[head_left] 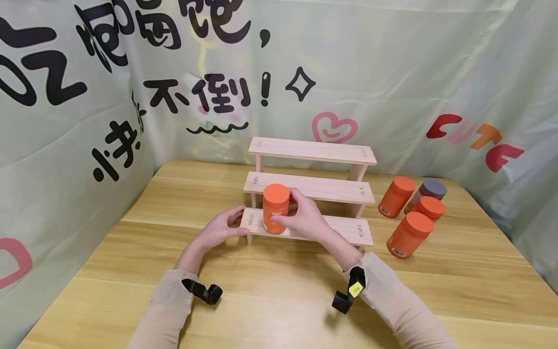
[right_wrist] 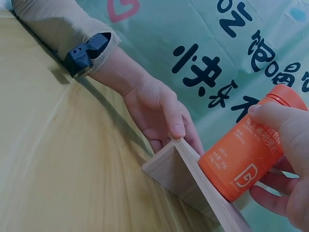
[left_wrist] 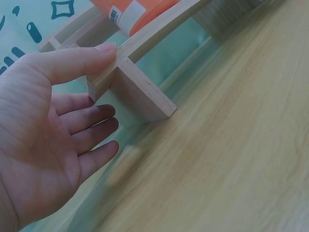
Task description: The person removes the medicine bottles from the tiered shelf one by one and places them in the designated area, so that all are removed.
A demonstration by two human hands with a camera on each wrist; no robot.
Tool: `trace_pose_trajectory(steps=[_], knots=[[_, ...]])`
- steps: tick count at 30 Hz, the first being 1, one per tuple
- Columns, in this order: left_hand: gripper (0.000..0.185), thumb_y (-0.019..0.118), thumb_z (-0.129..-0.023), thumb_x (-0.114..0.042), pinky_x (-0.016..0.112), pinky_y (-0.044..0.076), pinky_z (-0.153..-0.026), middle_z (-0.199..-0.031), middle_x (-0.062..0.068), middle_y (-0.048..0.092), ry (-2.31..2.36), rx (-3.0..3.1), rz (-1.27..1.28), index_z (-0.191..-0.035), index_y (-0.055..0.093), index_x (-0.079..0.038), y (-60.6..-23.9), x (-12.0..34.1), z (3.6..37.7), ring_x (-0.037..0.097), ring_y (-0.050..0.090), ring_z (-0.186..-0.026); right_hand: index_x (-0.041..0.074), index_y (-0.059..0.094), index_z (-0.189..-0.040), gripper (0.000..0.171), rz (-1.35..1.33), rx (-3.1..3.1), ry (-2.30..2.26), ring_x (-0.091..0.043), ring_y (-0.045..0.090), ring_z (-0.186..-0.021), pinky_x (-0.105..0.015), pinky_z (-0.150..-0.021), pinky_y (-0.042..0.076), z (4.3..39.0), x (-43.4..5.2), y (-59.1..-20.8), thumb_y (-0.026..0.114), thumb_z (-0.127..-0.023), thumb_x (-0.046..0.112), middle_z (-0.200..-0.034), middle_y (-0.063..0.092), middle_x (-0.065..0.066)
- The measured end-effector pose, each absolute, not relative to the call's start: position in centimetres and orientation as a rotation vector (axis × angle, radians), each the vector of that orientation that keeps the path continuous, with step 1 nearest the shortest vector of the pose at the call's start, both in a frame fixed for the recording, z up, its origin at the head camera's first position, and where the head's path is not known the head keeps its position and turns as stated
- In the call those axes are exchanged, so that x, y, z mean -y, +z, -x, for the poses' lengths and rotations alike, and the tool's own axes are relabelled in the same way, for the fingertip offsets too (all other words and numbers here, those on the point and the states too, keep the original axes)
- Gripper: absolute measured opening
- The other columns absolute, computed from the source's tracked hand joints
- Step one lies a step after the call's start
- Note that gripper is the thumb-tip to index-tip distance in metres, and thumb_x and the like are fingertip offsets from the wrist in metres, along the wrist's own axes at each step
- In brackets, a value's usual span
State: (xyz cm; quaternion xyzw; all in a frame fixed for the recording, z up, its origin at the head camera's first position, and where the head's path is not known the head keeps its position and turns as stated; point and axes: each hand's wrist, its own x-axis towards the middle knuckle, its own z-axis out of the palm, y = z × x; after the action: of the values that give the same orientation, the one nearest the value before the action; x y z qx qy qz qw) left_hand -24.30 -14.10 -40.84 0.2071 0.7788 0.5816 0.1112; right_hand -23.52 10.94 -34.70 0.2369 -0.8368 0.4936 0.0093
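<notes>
A three-step wooden riser (head_left: 331, 228) stands on the table. An orange jar (head_left: 275, 208) with an orange lid stands upright on the left end of its lowest step. My right hand (head_left: 301, 218) grips that jar (right_wrist: 246, 157) from the right, thumb in front and fingers (right_wrist: 282, 121) behind. My left hand (head_left: 224, 225) rests against the left end of the lowest step (left_wrist: 125, 72), its thumb (left_wrist: 79, 60) pressing on the top edge and the other fingers straight beside the leg (left_wrist: 140, 99). The jar's label (left_wrist: 128, 14) shows at the top of the left wrist view.
Three more orange jars (head_left: 410, 235) and one grey-lidded jar (head_left: 429, 191) stand in a cluster right of the riser. A pale green cloth (head_left: 392, 72) with black writing hangs behind and to the left. The wooden table (head_left: 261, 300) stretches toward me.
</notes>
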Motion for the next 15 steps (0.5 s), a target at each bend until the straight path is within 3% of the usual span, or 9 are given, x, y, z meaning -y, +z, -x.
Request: trace_pose_trajectory(steps=[15], knots=[[0.078,0.068,-0.084,-0.009,0.047,0.025,-0.108,-0.144,0.028,0.028,1.737,-2.252,-0.62,-0.142,0.019,0.012,-40.9,14.1,24.3,0.04,0.031,-0.131,0.004,0.05,-0.122,0.055,-0.697,2.593,1.53,-0.026,0.061,-0.087,-0.033,-0.074,0.054,22.2,-13.6,-34.3,0.077,-0.075,0.015,-0.104,0.06,-0.009]])
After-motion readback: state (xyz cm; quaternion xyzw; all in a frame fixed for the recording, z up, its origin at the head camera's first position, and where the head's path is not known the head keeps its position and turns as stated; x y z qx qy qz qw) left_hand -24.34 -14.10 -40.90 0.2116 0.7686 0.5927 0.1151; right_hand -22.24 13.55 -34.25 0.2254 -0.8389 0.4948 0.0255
